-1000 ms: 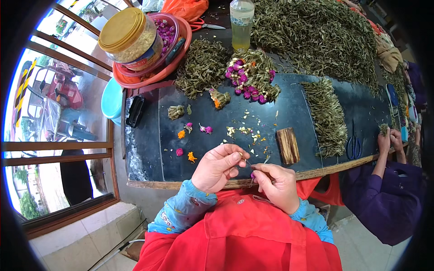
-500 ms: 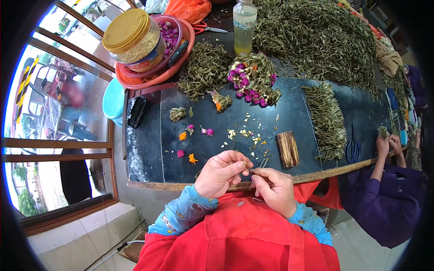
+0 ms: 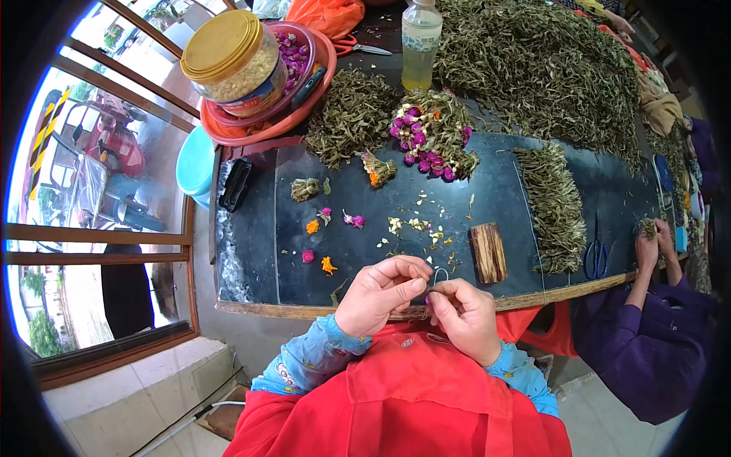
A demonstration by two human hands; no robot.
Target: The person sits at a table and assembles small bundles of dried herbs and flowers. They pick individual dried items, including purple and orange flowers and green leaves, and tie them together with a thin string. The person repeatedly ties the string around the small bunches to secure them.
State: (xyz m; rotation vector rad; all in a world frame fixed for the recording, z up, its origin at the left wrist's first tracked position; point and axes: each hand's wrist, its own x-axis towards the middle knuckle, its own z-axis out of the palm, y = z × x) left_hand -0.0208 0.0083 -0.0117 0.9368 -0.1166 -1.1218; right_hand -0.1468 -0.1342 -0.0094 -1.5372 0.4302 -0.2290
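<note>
My left hand (image 3: 381, 293) and my right hand (image 3: 464, 316) meet at the near edge of a dark table (image 3: 251, 251), fingertips pinched together on a small bundle of dried green leaves (image 3: 415, 312) with a curved metal needle (image 3: 440, 273) showing above it. Small loose flowers, pink (image 3: 308, 256) and orange (image 3: 328, 265), lie just beyond my left hand. A small wooden block (image 3: 488, 252) sits past my right hand.
A tied cluster of pink flowers and leaves (image 3: 430, 137) lies mid-table, with big heaps of dried green leaves (image 3: 541, 68) behind. A yellow-lidded jar (image 3: 232, 57) sits in a red basin. A plastic bottle (image 3: 420, 42) stands at the back. Another person in purple (image 3: 647, 343) works at the right near blue scissors (image 3: 595, 255).
My hands have stayed at the table edge, fingers shifting slightly on the small bundle. The other person's hands moved a little at the right.
</note>
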